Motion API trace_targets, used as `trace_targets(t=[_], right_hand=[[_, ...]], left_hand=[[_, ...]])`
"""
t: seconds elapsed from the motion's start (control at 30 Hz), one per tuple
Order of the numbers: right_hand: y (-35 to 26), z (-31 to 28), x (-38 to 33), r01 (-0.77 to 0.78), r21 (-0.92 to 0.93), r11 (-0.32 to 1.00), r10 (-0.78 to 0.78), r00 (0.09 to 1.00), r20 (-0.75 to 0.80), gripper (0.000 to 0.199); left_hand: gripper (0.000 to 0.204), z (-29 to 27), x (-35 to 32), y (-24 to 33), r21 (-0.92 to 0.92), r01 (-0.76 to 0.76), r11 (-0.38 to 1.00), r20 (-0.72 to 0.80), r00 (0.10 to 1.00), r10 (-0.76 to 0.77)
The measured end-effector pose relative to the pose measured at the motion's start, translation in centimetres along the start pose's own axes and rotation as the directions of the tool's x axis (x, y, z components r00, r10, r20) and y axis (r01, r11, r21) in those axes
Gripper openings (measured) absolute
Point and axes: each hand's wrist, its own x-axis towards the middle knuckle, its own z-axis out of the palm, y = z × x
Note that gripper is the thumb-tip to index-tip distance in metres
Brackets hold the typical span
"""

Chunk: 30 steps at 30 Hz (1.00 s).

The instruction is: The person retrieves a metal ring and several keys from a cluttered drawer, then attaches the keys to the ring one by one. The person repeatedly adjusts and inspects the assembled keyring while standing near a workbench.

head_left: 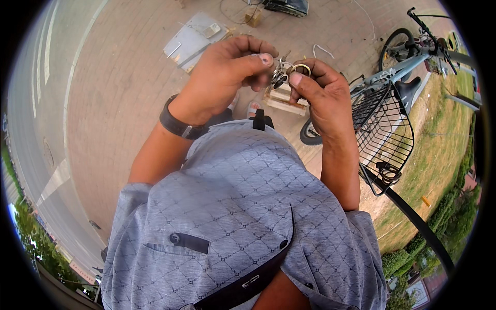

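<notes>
Both hands are raised in front of my chest around a bunch of keys (280, 71). My right hand (326, 95) is closed, pinching the bunch's gold-coloured ring (305, 67) between thumb and fingers. Across from it, my left hand (222, 75) has its fingers curled in at the keys' left side. Its lower fingers are smeared by motion, and its thumb lies beside the metal pieces. Silver and dark parts hang between the two hands, too small to tell one by one. A dark band (178, 121) circles my left wrist.
At the right stands a light blue bicycle (395, 75) with a black wire basket (385, 132) and a coiled lock in it. Beyond my hands, a grey metal panel (194, 39) and a small wooden stool-like piece (284, 101) rest on the brick paving. A road runs at the left.
</notes>
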Motion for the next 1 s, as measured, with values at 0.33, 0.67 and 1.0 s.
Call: trace_targets(t=[0.33, 0.67, 1.0], right_hand=[[-0.4, 1.1, 0.1, 0.006, -0.152, 0.988, -0.011, 0.999, -0.036, 0.014], [-0.1, 1.3, 0.8, 0.014, 0.022, 1.000, -0.014, 0.999, -0.037, 0.015], [-0.2, 0.5, 1.4, -0.133, 0.350, 0.927, 0.156, 0.987, -0.036, 0.014]], left_hand=[[0.023, -0.4, 0.3, -0.4, -0.030, -0.002, 1.000, -0.008, 1.000, 0.002], [0.027, -0.1, 0.4, 0.9, 0.229, -0.099, 0.968, -0.088, 0.989, 0.122], [0.033, -0.9, -0.2, -2.0, 0.252, -0.313, 0.916, -0.005, 0.946, 0.324]])
